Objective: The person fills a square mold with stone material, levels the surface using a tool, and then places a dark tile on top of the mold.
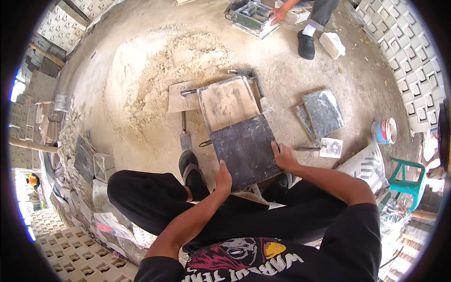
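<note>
A dark square plate [246,152] lies between my two hands, tilted slightly in the view. My left hand [222,177] grips its lower left edge, thumb on top. On the right edge, my right hand [283,157] holds it the same way, its fingers mostly hidden beneath. The plate's far edge overlaps a rectangular mould frame [202,107] filled with sandy grey material [229,103]. Around the frame lie a flat trowel [185,141] at the left, a pale flat board [181,101] and a dark-handled tool [256,82] at the far right corner.
Loose sand [159,70] spreads ahead. Right: two dark plates [324,113], another trowel [331,147], a bucket [384,130], a sack [364,164] and a green stool [408,181]. Farther off, another person's hand [277,16] touches a mould [256,21]. Patterned blocks [408,61] line the right side.
</note>
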{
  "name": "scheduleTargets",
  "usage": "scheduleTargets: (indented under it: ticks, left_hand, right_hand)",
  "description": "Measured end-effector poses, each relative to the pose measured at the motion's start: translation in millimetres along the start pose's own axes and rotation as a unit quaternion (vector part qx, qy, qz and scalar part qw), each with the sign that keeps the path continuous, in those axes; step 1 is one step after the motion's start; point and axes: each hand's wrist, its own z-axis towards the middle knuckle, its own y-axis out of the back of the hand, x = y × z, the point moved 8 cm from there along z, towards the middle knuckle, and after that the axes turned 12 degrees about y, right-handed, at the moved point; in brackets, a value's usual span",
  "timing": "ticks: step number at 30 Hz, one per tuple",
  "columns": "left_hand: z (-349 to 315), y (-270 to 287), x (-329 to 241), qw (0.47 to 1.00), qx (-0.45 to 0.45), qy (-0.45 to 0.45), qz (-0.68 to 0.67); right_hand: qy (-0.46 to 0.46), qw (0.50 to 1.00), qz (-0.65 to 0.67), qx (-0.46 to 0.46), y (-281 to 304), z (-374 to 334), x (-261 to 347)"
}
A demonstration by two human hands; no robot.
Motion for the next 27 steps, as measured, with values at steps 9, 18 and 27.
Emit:
scheduleTargets:
  ticks: [9, 18, 27]
  left_hand:
    - [20, -7, 27, 1.000, 0.017, -0.006, -0.006]
    - [11, 0, 4, 0.988, -0.047, -0.122, 0.085]
    - [13, 1, -8, 0.982, -0.069, -0.106, 0.140]
  right_hand:
    - [0.011, 1.000, 0.016, -0.021, -18, -8, -13]
    - [0.018, 0.999, -0.007, -0.030, -27, -1, -16]
    - [0.017, 0.999, -0.012, -0.034, -26, 8, -12]
